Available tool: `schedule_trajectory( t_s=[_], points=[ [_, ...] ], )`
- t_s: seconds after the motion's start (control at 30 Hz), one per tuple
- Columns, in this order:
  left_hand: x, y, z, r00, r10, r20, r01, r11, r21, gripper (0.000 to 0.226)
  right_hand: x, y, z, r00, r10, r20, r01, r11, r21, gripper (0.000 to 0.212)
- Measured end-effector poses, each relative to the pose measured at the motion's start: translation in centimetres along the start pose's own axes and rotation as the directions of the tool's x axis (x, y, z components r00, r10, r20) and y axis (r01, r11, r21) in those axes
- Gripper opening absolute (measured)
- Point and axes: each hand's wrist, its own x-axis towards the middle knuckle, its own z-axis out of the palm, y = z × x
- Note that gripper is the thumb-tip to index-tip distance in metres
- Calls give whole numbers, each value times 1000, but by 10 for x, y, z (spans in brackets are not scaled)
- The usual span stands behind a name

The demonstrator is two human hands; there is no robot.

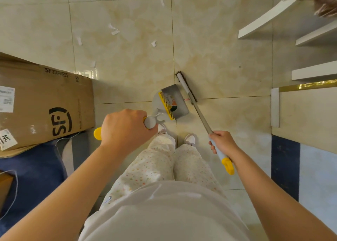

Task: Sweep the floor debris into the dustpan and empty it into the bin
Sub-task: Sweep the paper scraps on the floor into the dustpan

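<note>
The beige marble-pattern tile floor (127,62) carries a brown cardboard box (42,105) at left. The grey long-handled dustpan with yellow comb (173,102) rests beside the grey-handled broom (189,93). Left hand (125,129) grip closes around the dustpan handle; right hand (221,143) grip closes around the broom handle. White paper scraps (114,30) lie ahead, well apart from the dustpan.

Bare forearms, plain white top (164,213), white dotted trousers (155,164), white shoes (190,138).
</note>
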Motion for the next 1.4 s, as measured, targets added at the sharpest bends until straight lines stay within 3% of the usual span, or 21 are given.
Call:
schedule_trajectory(
  t_s=[0.23,0.6,0.93,1.17,1.4],
  points=[
    [6,-5,3,999,35,18,-35,999,13,49,-16,-11,-12,987,89,131,-123,952,280,18],
    [-15,-31,-4,998,31,-60,-33,999,-24,50,-13,0,-30,996,-35,-84,40,997,61,14],
    [4,-51,-4,999,35,-15,-35,999,42,50,-6,-11,16,1000,-13,-3,13,999,-30,27],
    [11,-64,-1,1000,28,1,-28,999,31,52,-21,-23,25,977,97,192,-158,929,336,20],
    [3,-86,10,998,40,-44,-40,999,-2,53,-29,-21,12,994,72,78,-89,965,245,17]
  ],
)
